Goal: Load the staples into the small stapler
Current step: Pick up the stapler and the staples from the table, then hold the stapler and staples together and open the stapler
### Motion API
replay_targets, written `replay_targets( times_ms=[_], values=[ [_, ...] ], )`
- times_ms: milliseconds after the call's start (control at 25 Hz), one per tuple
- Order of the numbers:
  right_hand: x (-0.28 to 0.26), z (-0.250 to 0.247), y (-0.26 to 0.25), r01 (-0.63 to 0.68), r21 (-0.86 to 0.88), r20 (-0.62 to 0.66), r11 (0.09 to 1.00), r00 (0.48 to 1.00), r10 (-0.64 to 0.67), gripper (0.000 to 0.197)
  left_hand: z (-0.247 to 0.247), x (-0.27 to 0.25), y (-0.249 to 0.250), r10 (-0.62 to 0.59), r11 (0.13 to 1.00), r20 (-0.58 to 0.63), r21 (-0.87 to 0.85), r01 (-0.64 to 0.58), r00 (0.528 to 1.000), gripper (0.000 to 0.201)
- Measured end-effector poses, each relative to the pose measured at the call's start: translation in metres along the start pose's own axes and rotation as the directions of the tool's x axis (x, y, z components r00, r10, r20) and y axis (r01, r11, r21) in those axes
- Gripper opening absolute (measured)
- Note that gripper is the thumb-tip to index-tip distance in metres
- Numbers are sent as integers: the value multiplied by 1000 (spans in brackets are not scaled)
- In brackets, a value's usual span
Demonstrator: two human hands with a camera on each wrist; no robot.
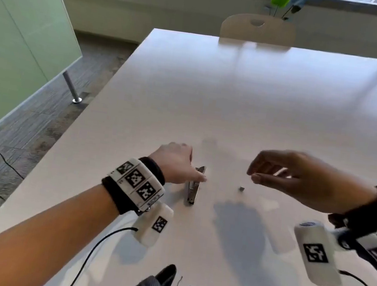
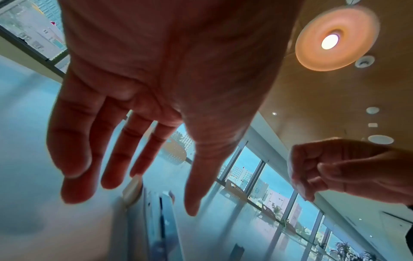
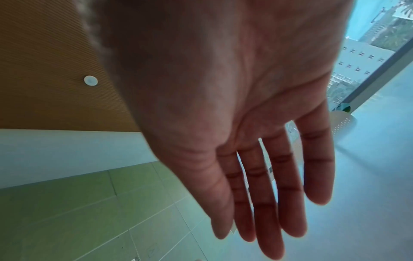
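The small metal stapler (image 1: 193, 188) lies on the white table (image 1: 248, 98), its length running away from me, with one part standing up at its far end. My left hand (image 1: 189, 167) is over that far end with straight fingers, and its thumb reaches across the stapler's top. In the left wrist view the blurred stapler (image 2: 161, 211) sits just below the left hand (image 2: 156, 185). A tiny dark block of staples (image 1: 241, 188) lies on the table to the right. My right hand (image 1: 251, 174) hovers above and behind it, fingers relaxed. The right hand (image 3: 245, 238) holds nothing.
Two beige chairs (image 1: 257, 29) stand at the table's far side below a window with a plant (image 1: 281, 0). The table's left edge (image 1: 84, 124) drops to grey floor beside a green glass partition (image 1: 17, 36). Wrist-camera cables (image 1: 97, 246) trail near me.
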State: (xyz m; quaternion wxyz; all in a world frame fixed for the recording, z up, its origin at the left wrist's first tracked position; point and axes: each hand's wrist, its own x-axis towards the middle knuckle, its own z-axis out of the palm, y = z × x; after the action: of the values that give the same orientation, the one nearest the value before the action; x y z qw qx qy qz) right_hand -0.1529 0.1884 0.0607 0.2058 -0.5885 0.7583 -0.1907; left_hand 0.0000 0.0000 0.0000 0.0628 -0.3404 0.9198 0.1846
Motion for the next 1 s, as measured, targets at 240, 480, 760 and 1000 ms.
replay_targets(
  times_ms=[240, 480, 760, 1000],
  values=[
    [13, 12, 8, -95, 118, 19, 988, 995, 93, 13, 9, -2, 13, -52, 997, 77, -50, 56, 996, 43],
    [15, 24, 12, -103, 302, -140, 948, 979, 151, 21, 1, -16, 15, 105, 938, -156, -313, -150, 982, 14],
    [32, 55, -21, -55, 588, -220, 807, 949, 225, 27, 18, -23, 24, 103, 642, -493, -630, -436, 864, 24],
    [30, 65, -42, 11, 714, -304, 700, 906, 296, 25, 19, -28, 24, 173, 507, -611, -617, -601, 773, 23]
  ],
)
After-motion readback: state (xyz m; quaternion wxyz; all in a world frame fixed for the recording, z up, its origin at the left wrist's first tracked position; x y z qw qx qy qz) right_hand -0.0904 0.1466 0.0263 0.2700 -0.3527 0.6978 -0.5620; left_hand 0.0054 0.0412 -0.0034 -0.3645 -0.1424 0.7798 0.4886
